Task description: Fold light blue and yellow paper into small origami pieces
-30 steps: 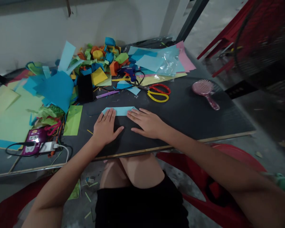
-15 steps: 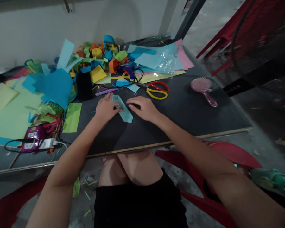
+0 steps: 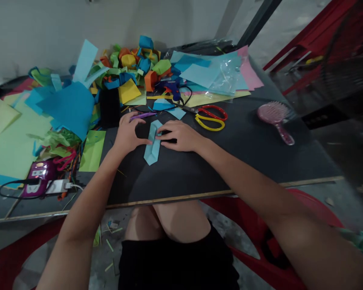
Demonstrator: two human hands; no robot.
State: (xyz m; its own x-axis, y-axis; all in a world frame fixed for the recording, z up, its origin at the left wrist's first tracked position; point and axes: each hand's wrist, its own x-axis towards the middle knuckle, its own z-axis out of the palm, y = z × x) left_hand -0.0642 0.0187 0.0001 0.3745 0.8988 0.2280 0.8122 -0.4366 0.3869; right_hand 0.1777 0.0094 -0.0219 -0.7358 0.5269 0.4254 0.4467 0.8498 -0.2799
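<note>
A light blue folded paper strip with angled ends lies on the dark tabletop between my hands, its flaps folded in along the sides. My left hand is at its left, thumb tip at the strip's edge and fingers spread apart, reaching toward a purple pen. From the right, my right hand rests its fingertips on the strip's right side, with thumb and fingers apart. Neither hand grips the paper. Scissors with one red and one yellow handle lie beyond my right hand.
Several cut and folded coloured papers are heaped at the back, beside a blue glue gun. Blue and pink sheets lie behind the scissors. A pink hairbrush is at right. A green sheet and purple device lie left.
The paper strip has turned so its near end points more to the left. My right hand has moved onto it, while my left hand's fingers have spread away from its far end.
</note>
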